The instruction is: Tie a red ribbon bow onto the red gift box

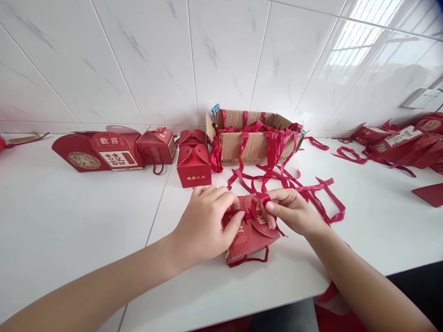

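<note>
A red gift box (254,242) with gold print and a dark red cord handle stands near the table's front, its curved top flaps folded together. Across its top lies a dark red ribbon (255,207). My left hand (211,219) rests at the left of the box top, thumb and fingers closed at the ribbon's near part; the exact hold is partly hidden. On the right, my right hand (289,210) pinches a loop of the ribbon between thumb and fingers, just above the flaps.
Behind stands a cardboard carton (238,146) draped with red ribbons, held by blue binder clips (215,109). Loose ribbons (325,203) spread to the right. More red boxes (194,166) line the tiled wall at left; several red packages (398,138) lie far right.
</note>
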Available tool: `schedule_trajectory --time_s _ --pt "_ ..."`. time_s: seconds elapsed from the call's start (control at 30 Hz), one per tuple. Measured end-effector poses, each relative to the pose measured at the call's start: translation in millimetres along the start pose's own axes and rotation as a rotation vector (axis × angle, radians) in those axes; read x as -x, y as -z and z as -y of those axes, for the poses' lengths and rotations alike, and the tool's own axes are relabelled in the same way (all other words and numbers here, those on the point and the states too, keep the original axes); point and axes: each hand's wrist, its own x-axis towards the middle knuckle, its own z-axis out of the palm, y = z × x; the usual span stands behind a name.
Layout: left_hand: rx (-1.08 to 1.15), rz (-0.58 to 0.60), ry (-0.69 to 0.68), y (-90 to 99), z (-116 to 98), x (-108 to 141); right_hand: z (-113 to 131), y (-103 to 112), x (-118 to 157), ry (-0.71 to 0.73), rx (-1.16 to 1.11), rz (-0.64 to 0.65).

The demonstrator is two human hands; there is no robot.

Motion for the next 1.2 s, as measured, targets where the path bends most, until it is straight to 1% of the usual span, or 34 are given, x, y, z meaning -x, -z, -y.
schedule_trajectory --time_s 0.07,0.13,0.27,0.33,0.43,0.5,0.57,0.63,0.8,0.97,1.03,1.13,1.2 --pt "0.084 -0.021 0.017 -0.4 -2.2 -2.3 0.9 -3.8 -0.2 0.019 0.004 -0.015" --pt "0.138 -0.050 0.024 -2.1 -4.1 -6.2 2.6 -5.3 0.0 0.039 0.027 0.002" --pt "0.123 -0.043 0.028 -6.7 -6.2 -15.4 5.4 -4.0 1.0 0.028 0.055 0.024" --pt "0.100 -0.057 0.041 -7.7 -7.1 -19.5 6.0 -4.0 0.8 0.004 0.039 -0.013" --pt "0.091 -0.136 0.074 -7.3 -8.4 -25.5 6.6 -6.3 -1.0 -0.044 0.024 -0.121" --pt "0.055 -0.234 0.066 -6.1 -8.8 -29.2 6.5 -7.3 -2.8 -0.050 0.031 -0.154" --pt "-0.004 -0.339 0.039 -4.4 -8.6 -32.2 5.6 -6.5 -4.0 -0.033 0.042 -0.155" --pt "-0.027 -0.396 0.017 -2.4 -8.4 -33.9 4.7 -4.1 -4.1 -0.027 0.058 -0.153" --pt "0.016 -0.386 -0.036 2.7 -13.6 -33.6 8.6 -2.1 -0.7 -0.103 0.166 -0.131" --pt "-0.046 -0.413 -0.100 5.1 -20.6 -34.0 17.4 -11.0 -1.2 -0.133 0.231 -0.067" --pt "-0.124 -0.435 -0.147 4.6 -19.4 -34.1 19.1 -14.3 -3.2 -0.137 0.236 -0.052" --pt "-0.341 -0.523 -0.264 4.4 -14.9 -31.6 19.5 -17.2 -5.5 -0.156 0.254 -0.065" --pt "-0.412 -0.562 -0.298 6.7 -12.5 -27.7 18.1 -18.0 -5.7 -0.176 0.246 -0.089"
